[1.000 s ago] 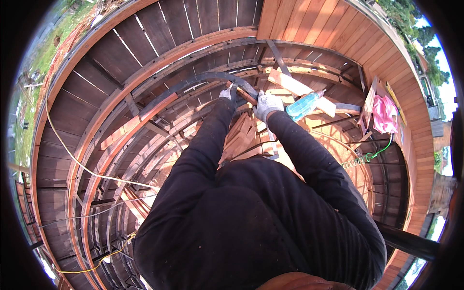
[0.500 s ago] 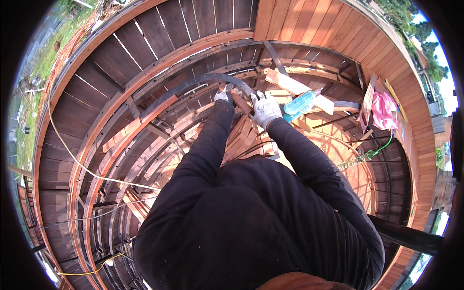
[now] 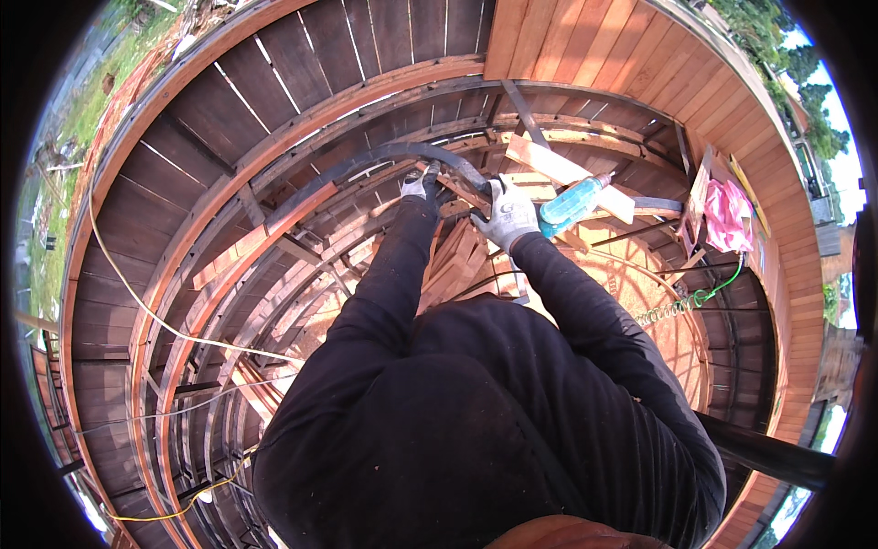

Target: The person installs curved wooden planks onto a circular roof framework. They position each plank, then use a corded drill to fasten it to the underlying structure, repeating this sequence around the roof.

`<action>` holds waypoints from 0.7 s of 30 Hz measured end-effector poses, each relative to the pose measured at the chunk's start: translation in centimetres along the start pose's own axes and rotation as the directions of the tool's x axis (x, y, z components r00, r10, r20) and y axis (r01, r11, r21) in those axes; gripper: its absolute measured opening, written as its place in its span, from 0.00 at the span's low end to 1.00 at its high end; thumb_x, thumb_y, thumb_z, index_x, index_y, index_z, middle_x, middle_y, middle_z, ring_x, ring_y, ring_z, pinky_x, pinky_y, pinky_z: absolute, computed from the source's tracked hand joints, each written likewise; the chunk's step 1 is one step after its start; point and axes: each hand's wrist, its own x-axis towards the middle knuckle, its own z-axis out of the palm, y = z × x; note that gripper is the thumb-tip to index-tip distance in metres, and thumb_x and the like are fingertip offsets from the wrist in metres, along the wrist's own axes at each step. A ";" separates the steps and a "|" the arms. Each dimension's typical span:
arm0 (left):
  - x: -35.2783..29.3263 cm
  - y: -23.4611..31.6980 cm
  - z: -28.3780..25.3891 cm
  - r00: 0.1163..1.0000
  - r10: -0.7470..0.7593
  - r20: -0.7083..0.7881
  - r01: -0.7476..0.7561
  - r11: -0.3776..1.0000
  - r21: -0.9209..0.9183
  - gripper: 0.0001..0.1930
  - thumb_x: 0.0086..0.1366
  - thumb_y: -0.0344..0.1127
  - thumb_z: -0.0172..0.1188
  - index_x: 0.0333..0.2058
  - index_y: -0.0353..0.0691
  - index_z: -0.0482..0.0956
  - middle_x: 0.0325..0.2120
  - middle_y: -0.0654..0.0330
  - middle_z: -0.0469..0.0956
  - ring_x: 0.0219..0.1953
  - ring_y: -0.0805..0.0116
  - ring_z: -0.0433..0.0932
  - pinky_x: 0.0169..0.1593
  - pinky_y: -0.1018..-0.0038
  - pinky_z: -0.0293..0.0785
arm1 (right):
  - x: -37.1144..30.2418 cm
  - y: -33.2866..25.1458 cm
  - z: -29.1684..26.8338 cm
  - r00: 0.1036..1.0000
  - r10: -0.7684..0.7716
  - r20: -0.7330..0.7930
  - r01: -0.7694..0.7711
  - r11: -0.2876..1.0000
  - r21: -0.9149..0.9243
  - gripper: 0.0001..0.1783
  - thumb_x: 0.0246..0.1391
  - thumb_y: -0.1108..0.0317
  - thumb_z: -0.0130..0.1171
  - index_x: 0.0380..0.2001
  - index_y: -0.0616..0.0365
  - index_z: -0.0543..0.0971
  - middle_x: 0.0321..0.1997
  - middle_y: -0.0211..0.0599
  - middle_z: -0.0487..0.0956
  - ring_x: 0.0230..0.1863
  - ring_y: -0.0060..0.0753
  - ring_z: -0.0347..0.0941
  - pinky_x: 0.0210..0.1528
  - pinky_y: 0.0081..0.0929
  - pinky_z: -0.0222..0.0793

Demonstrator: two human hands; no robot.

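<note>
Both my hands wear pale grey work gloves and reach out to the curved frame. A short brown wooden piece (image 3: 465,189) lies slantwise between them, just below a dark curved strip (image 3: 402,149). My left hand (image 3: 416,185) is closed at the piece's upper left end; its fingertips are partly hidden. My right hand (image 3: 510,218) grips the lower right end, thumb below and fingers above, close to the dark strip. Right beside it, a turquoise power tool (image 3: 572,203) rests against a pale wooden board (image 3: 558,166).
Curved wooden ribs (image 3: 206,320) and dark slatted walls (image 3: 274,73) surround me. Reddish planks (image 3: 631,46) cover the upper right wall. A pink plastic bag (image 3: 728,215) hangs at right, near a green coiled hose (image 3: 700,296). Loose wood offcuts (image 3: 455,259) lie below my hands. A pale cord (image 3: 174,328) crosses at left.
The short wooden piece has tilted to a flatter slant between my hands. My left hand has shifted slightly left and my right hand has turned a little around its end.
</note>
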 end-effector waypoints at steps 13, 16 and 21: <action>0.9 -0.9 1.5 0.996 0.074 -0.055 -0.065 0.985 0.159 0.14 0.61 0.33 0.63 0.44 0.36 0.75 0.40 0.54 0.78 0.40 0.60 0.80 0.43 0.66 0.82 | 1.3 0.0 -0.9 0.974 0.138 0.178 -0.142 0.990 0.011 0.37 0.52 0.53 0.61 0.62 0.58 0.64 0.51 0.44 0.74 0.53 0.45 0.71 0.56 0.38 0.66; 0.6 -0.5 1.9 0.995 0.059 -0.075 -0.051 0.993 0.107 0.13 0.59 0.28 0.64 0.42 0.35 0.75 0.38 0.52 0.78 0.37 0.58 0.81 0.39 0.63 0.84 | 1.4 0.1 -0.8 0.971 0.143 0.193 -0.149 0.989 0.017 0.38 0.52 0.53 0.61 0.62 0.57 0.63 0.52 0.44 0.73 0.54 0.46 0.71 0.56 0.38 0.66; -0.3 0.0 2.6 0.995 0.050 -0.087 -0.043 0.996 0.080 0.14 0.58 0.28 0.64 0.43 0.34 0.74 0.38 0.51 0.78 0.37 0.57 0.81 0.39 0.62 0.84 | 1.4 0.1 -0.7 0.970 0.156 0.184 -0.161 0.987 0.013 0.38 0.52 0.55 0.62 0.63 0.57 0.63 0.53 0.45 0.72 0.56 0.45 0.69 0.57 0.39 0.66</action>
